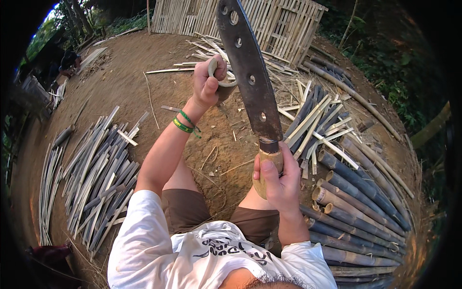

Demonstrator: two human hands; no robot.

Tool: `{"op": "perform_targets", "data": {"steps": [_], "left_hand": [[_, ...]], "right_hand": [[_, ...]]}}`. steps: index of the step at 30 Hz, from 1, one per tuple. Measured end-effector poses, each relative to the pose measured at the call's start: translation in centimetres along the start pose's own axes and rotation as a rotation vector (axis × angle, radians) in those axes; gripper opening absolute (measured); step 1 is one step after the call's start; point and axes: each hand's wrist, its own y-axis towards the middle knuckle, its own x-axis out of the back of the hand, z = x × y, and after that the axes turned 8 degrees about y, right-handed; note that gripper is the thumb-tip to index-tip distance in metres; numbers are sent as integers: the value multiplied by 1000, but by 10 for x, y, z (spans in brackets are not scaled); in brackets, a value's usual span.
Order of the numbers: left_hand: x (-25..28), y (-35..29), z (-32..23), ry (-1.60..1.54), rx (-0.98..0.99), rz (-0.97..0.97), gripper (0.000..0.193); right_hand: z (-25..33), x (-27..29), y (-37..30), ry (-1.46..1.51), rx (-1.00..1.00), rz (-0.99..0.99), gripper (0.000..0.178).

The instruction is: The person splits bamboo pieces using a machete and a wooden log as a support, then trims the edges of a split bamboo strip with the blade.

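My right hand (279, 180) is wrapped round the pale wooden handle of a machete (252, 79). The broad dark blade has a row of holes and points up and away from me, edge-on past the top of the view. My left hand (209, 83) grips a hollow bamboo piece (225, 94) by its cut end, with the thumb on the outside and fingers at the rim. This piece is just left of the blade, which partly covers it. How long it is, I cannot tell. Green bands circle my left wrist.
Split bamboo strips (98, 178) lie heaped on the dirt at left. At right are a stack of whole bamboo poles (365, 216) and a pile of strips (315, 123). A slatted bamboo panel (284, 29) stands at the back. Someone (70, 61) is far left.
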Motion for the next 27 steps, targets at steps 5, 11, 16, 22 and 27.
{"op": "perform_targets", "data": {"steps": [5, 11, 16, 22, 27], "left_hand": [[-7, 2, -4, -32, -25, 1, 82], [-8, 0, 3, -24, -33, -17, 82], [-8, 2, 0, -16, -24, 6, 82], [-13, 5, -5, 16, -20, 30, 83], [-18, 6, -4, -9, -24, 1, 90]], "right_hand": [[2, 3, -1, 12, -31, 17, 40], [-6, 2, 0, -62, -17, -56, 49], [3, 7, 2, -210, 3, -40, 46], [17, 6, 0, -219, -9, -41, 41], [25, 7, 2, -209, -40, -45, 39]]}}
